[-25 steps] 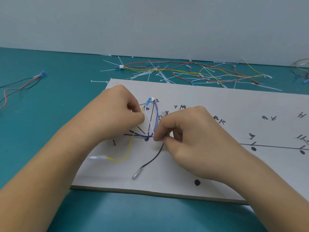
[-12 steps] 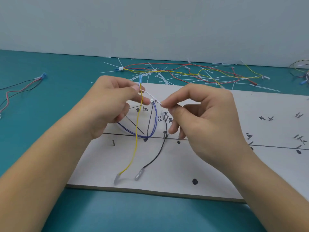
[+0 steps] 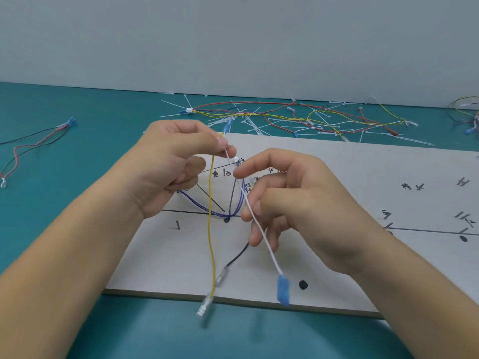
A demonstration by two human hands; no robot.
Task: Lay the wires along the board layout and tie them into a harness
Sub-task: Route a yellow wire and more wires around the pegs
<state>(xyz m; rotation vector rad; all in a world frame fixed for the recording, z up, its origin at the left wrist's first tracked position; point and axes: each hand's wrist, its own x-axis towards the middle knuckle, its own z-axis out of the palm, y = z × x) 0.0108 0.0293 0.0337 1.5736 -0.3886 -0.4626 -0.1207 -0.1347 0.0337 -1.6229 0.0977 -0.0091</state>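
Observation:
My left hand (image 3: 178, 164) is raised over the white layout board (image 3: 363, 255) and pinches a yellow wire (image 3: 211, 229) and a white wire (image 3: 259, 229) together near their upper ends. A blue terminal (image 3: 227, 126) sticks up above that pinch. The white wire slants down past my right hand (image 3: 305, 203) to a blurred blue terminal (image 3: 283, 291). My right hand has loosely curled fingers with index and thumb apart, and it holds nothing. The yellow wire ends in a clear terminal (image 3: 206, 307). Purple wires (image 3: 202, 206) loop round a peg (image 3: 226, 218). A black wire (image 3: 236, 257) lies on the board.
A tangle of red, yellow and white wires with cable ties (image 3: 285, 120) lies behind the board. Red and black wires (image 3: 33, 143) lie at the left, and more wires (image 3: 466, 112) at the far right. A short peg (image 3: 177, 224) stands on the board.
My right hand has let go of the white wire, whose blue-terminal end now hangs down near the board's front edge. The yellow wire's lower end has lifted off the board.

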